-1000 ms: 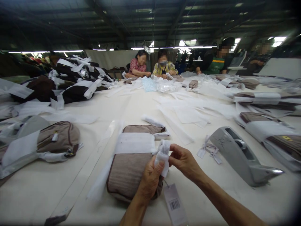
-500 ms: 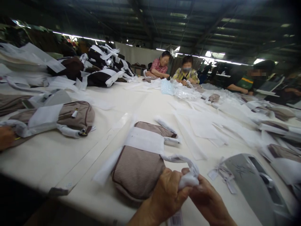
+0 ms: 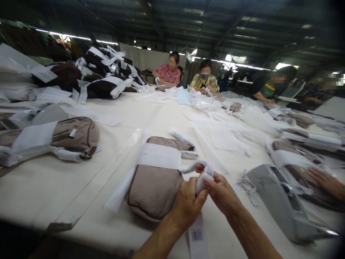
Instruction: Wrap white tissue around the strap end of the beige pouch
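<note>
A taupe ribbed bag [image 3: 153,189] lies on the table in front of me, a white paper band [image 3: 160,155] around its middle. From its right side runs a strap [image 3: 206,171] wrapped in white tissue. Both hands are closed on this wrapped strap, close together at the bag's lower right. My left hand [image 3: 190,199] grips it with thumb and bent fingers; my right hand [image 3: 219,189] pinches it from the other side. A tag with a barcode [image 3: 196,235] lies below my hands. Another wrapped strap end [image 3: 185,142] rests at the bag's upper right.
A grey tape dispenser [image 3: 280,201] stands to the right, beside another person's hand [image 3: 327,181] on a bag. More taupe bags [image 3: 72,138] lie left. Dark bags [image 3: 99,86] are heaped at the back left. Several people sit across the table [image 3: 151,111].
The view has shifted a little to the right. My hands have moved up slightly with the wrapped strap, and my right fingers have shifted on it. Another person's hand now shows at the right.
</note>
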Demonstrator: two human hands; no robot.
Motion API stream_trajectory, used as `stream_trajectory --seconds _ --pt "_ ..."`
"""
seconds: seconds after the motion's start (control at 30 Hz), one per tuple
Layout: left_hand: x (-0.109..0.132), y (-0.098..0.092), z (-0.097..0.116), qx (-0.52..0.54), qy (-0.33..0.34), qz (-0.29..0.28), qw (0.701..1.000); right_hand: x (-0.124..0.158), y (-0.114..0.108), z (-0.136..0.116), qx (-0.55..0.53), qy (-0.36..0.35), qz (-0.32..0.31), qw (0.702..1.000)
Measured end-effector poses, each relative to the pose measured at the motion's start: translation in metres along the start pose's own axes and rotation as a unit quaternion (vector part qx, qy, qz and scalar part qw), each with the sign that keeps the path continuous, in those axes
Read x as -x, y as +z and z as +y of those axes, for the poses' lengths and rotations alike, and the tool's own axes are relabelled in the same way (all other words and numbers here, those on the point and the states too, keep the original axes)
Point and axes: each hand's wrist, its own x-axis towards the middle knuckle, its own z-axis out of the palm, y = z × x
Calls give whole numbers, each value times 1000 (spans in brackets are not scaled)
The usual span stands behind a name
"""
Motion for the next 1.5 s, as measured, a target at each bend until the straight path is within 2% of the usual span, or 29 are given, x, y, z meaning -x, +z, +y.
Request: stream_trajectory --seconds 0.07,0.2,0.3,0.4,0.5,0.73,0.8,0.9,1.0,1.2,1.37,1.43,1.5 --pt "-4 -6 4 43 -48 6 998 -11 7 -11 -2 -6 -5 1000" --pt "-10 -15 3 124 -86 -10 988 -27 17 -23 -23 -19 -3 1000" --pt "-13 -15 -3 193 -119 16 974 -27 18 -25 1 -27 -23 999" --pt "-15 -11 -7 263 -154 50 951 -17 13 -20 70 -40 10 997" --pt "-16 -9 -6 300 -158 55 939 -5 9 -9 108 -43 52 992" --pt "-17 -5 -16 400 -182 54 897 -15 11 17 18 -43 50 998" --pt "-16 -4 -17 377 -180 54 907 -18 14 21 23 -51 62 997" --pt "-13 -2 -15 281 -160 75 943 -18 16 23 31 -56 76 995" --pt "-11 1 -13 212 -147 96 961 -16 16 22 35 -60 89 994" --pt "-13 5 -12 123 -142 94 978 -19 17 24 24 -62 95 993" --pt "-14 5 -16 90 -155 75 981 -15 16 24 26 -31 117 992" --pt "-16 4 -21 82 -170 64 980 -6 10 15 54 -43 143 987" --pt "-18 3 -25 92 -189 66 976 14 -6 -3 118 -87 182 972"
